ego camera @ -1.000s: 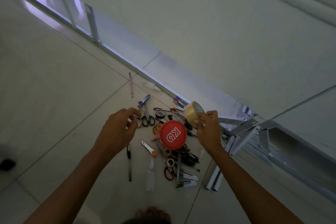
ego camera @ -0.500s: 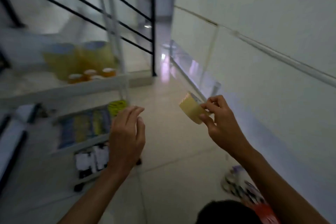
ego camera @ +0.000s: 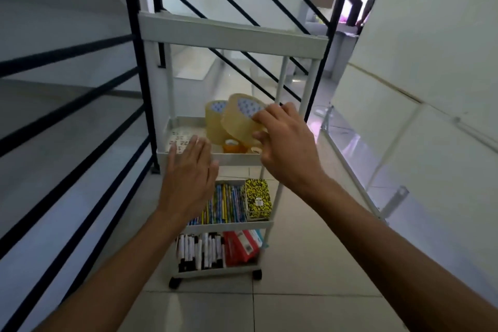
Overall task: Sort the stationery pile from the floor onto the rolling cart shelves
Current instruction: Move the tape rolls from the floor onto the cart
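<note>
No legible text, brand or number; tape roll (ego camera: 240, 119) core: blue printed pattern, characters too small to read; second tape roll (ego camera: 214, 116) behind it: same blue print, unreadable; yellow-and-black patterned notebook (ego camera: 257, 199): white label, probably a barcode, digits not resolvable; red packets (ego camera: 239, 248) on bottom shelf: white label, print blurred; white sheet (ego camera: 180, 141) on tape shelf: dark marks, illegible

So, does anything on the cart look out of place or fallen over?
Nothing stands out. The right hand holds a tilted tape roll over the second shelf, beside another tape roll. Lower shelves look tidy.
</note>
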